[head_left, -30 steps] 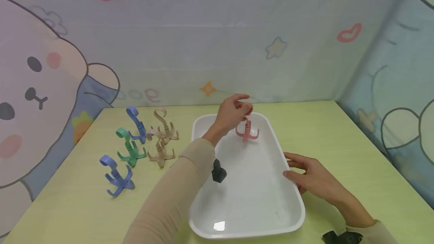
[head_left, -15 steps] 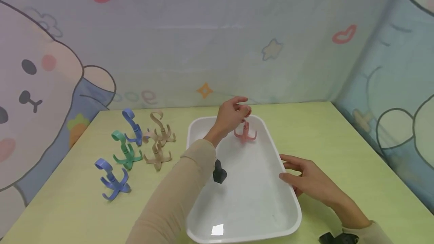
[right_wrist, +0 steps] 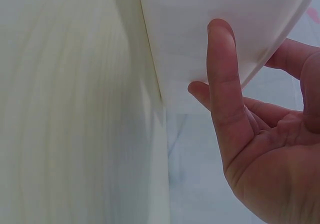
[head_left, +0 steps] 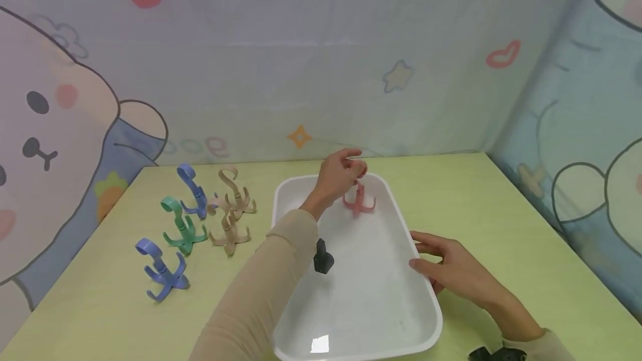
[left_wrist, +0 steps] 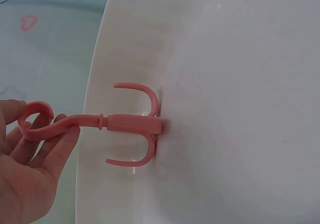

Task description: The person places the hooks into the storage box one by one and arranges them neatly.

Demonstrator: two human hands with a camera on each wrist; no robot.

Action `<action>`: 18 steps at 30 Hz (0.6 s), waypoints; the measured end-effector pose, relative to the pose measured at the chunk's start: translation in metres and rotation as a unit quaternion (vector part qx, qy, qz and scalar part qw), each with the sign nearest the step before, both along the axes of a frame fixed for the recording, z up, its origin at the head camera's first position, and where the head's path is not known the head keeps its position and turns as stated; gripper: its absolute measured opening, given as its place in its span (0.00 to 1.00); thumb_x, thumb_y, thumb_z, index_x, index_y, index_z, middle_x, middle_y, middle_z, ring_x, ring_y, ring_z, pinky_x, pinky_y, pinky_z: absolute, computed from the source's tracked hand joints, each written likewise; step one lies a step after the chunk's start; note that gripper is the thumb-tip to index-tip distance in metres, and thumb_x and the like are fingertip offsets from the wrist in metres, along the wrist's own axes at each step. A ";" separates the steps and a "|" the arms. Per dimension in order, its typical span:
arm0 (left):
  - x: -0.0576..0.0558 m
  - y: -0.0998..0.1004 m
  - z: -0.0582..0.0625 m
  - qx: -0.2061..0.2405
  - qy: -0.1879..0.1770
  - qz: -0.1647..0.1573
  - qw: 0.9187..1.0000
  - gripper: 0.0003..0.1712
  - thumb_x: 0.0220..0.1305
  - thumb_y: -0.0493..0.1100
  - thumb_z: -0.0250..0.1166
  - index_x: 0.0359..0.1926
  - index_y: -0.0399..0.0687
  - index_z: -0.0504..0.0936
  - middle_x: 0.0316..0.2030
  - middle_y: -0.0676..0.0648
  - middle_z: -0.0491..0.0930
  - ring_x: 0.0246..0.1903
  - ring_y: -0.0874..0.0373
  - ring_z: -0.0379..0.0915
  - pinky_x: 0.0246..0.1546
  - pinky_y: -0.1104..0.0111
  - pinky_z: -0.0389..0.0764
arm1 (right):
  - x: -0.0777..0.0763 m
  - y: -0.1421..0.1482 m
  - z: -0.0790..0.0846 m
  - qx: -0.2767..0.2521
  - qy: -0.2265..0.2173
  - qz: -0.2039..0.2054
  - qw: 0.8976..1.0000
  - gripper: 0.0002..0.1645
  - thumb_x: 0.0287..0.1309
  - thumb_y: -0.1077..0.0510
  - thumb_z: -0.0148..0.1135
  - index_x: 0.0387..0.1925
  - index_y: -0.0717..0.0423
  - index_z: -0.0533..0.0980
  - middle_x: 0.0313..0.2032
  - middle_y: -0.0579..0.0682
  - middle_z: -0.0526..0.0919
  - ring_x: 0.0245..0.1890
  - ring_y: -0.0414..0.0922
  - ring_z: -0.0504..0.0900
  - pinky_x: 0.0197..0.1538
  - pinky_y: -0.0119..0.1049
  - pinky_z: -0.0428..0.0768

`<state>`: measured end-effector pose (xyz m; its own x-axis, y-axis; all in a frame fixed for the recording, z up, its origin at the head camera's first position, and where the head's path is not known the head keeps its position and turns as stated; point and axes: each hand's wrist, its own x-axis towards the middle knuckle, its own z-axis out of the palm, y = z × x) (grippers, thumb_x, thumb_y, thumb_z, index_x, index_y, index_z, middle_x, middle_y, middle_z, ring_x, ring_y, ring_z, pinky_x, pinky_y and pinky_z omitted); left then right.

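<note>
My left hand [head_left: 336, 178] holds a pink four-prong rotating hook hanger [left_wrist: 135, 124] by its curled top, with the fingers and thumb around the loop. The hanger's prongs point down inside the far end of the white tray [head_left: 371, 299], its base close to the tray floor. On the tray's right side, my right hand [head_left: 458, 269] grips the rim, thumb over the edge. Seen from the right wrist, that hand's fingers [right_wrist: 223, 79] lie against the tray's outer wall.
Several similar hangers stand on the table left of the tray: a near blue one [head_left: 163, 272], a green one [head_left: 184, 230], a far blue one [head_left: 195, 194] and beige ones [head_left: 229, 233]. A patterned cloth backdrop [head_left: 281, 71] rises behind the table [head_left: 90, 305].
The head view has shifted slightly, so everything appears a little further left and lower. Both hands keep their holds, and the pink hanger stays in place over the tray's far end.
</note>
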<state>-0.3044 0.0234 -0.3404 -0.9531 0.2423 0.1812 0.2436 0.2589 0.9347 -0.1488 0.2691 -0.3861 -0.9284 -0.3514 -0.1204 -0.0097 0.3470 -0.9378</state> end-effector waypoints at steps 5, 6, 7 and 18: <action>-0.001 0.002 -0.003 0.006 -0.002 -0.007 1.000 0.24 0.75 0.39 0.61 0.68 0.42 0.79 0.44 0.39 0.89 0.48 0.34 0.84 0.45 0.60 0.89 | 0.001 -0.001 -0.001 0.000 -0.001 -0.004 1.000 0.43 0.71 0.56 0.67 0.80 0.63 0.60 0.69 0.73 0.74 0.33 0.53 0.92 0.33 0.48 0.91; -0.001 0.002 -0.004 0.005 -0.002 -0.009 1.000 0.24 0.74 0.38 0.61 0.68 0.42 0.80 0.43 0.39 0.89 0.48 0.34 0.84 0.44 0.62 0.88 | 0.002 -0.001 -0.002 -0.002 0.001 -0.004 1.000 0.43 0.71 0.56 0.67 0.80 0.64 0.60 0.69 0.73 0.74 0.33 0.53 0.92 0.33 0.48 0.91; -0.001 0.002 -0.004 0.003 -0.001 -0.011 1.000 0.23 0.74 0.38 0.61 0.68 0.42 0.80 0.43 0.39 0.89 0.48 0.34 0.84 0.43 0.64 0.88 | 0.002 -0.001 -0.002 -0.003 0.002 -0.003 1.000 0.43 0.71 0.57 0.67 0.80 0.64 0.60 0.69 0.73 0.74 0.33 0.53 0.92 0.33 0.48 0.91; 0.006 -0.006 0.002 -0.012 -0.010 -0.019 1.000 0.25 0.74 0.42 0.65 0.69 0.43 0.79 0.47 0.41 0.90 0.53 0.41 0.86 0.48 0.65 0.87 | 0.002 -0.001 -0.001 -0.006 0.009 0.003 1.000 0.42 0.71 0.57 0.66 0.79 0.63 0.61 0.69 0.74 0.74 0.34 0.54 0.92 0.33 0.49 0.91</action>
<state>-0.2986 0.0177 -0.3384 -0.9463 0.2829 0.1563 0.2352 0.2712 0.9333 -0.1471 0.2676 -0.3869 -0.9284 -0.3579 -0.1001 -0.0280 0.3361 -0.9414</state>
